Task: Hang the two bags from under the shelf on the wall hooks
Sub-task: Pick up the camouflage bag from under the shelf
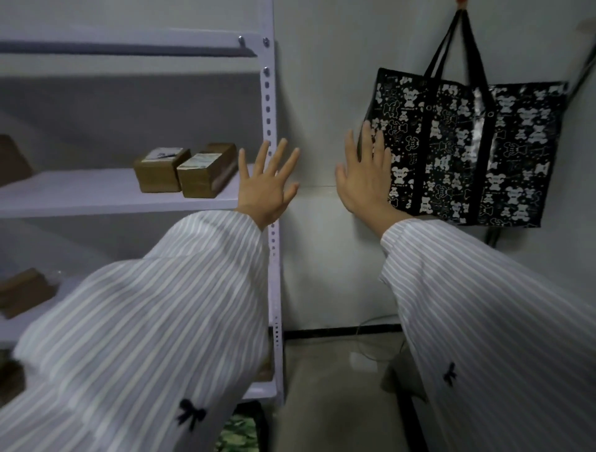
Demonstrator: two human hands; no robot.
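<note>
Hanging at right of frame, black bag (464, 151) with white bear print, its two black handles (451, 42) running up to a hook (461, 2) at the top edge, mostly cut off. Bag lies flat against the white wall (322, 96). Right hand (362, 175) spread open, fingers up, holding nothing, overlapping the bag's left edge; contact can't be confirmed. Left hand (269, 182) also open, fingers splayed, empty, in front of the shelf post (269, 106) at center frame. Both sleeves striped white. Camouflage-patterned bag (240, 432) sits under the bottom shelf at lower center, partly hidden by left sleeve. Two brown boxes (185, 169) with labels on the middle shelf (96, 196), left of frame.
</note>
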